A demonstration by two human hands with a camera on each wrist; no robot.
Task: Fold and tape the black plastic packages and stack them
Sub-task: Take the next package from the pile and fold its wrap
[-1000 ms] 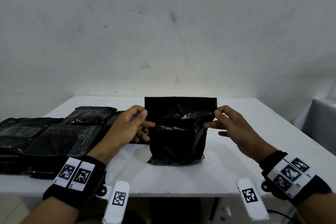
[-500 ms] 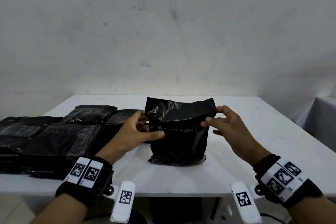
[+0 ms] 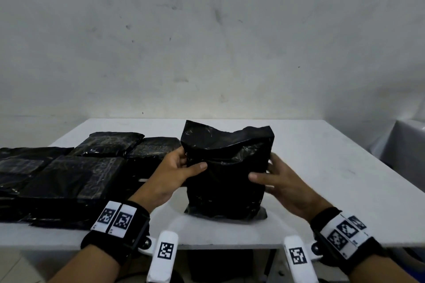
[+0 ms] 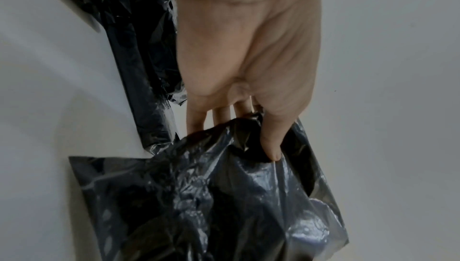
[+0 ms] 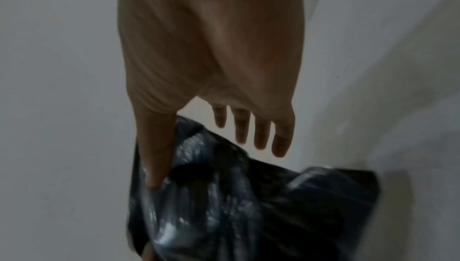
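Observation:
A black plastic package (image 3: 226, 181) stands upright on the white table (image 3: 322, 190), its top part creased and slumped. My left hand (image 3: 193, 164) pinches its left edge, thumb across the front and fingers behind. The left wrist view confirms this: the left hand (image 4: 248, 137) has its thumb dug into the package (image 4: 211, 206). My right hand (image 3: 262, 172) is at the right edge, thumb lying on the front. In the blurred right wrist view the right hand (image 5: 211, 157) has its thumb on the package (image 5: 236, 206) while its fingers (image 5: 261, 133) stay straight and off the plastic.
Several flat taped black packages (image 3: 69, 174) lie in rows on the table's left half, close to my left forearm; they show as a dark strip (image 4: 147, 88) in the left wrist view. A grey covered object (image 3: 407, 145) stands beyond the right table edge. A bare wall is behind.
Both hands slid from the package's top corners down to its middle. The flat, raised top flap has bent over and crumpled. The right fingers let go of the top edge.

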